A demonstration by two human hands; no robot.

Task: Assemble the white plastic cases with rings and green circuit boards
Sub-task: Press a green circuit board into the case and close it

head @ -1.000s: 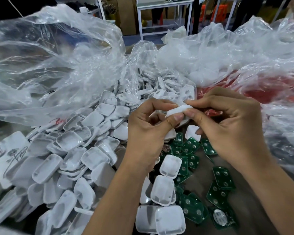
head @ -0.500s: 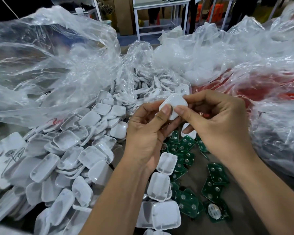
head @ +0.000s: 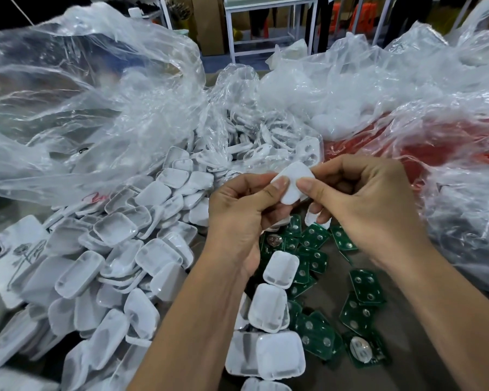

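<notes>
Both my hands hold one white plastic case (head: 294,182) up above the table, its smooth back turned toward me. My left hand (head: 237,218) pinches its left edge with the thumb on top. From the other side my right hand (head: 370,210) pinches its right edge. Another small white piece (head: 312,218) shows under my right fingers; how it is held is hidden. Green circuit boards (head: 367,286) lie scattered on the table below my hands. A heap of white cases (head: 116,249) spreads to the left.
Large crumpled clear plastic bags (head: 91,103) crowd the back and left, and one over something red (head: 446,142) sits at the right. More white parts (head: 254,142) spill from an open bag at centre. A white printed box (head: 9,249) lies at the left edge.
The case has been turned from edge-on to show its flat back and lifted a little. Both hands kept their pinch on it.
</notes>
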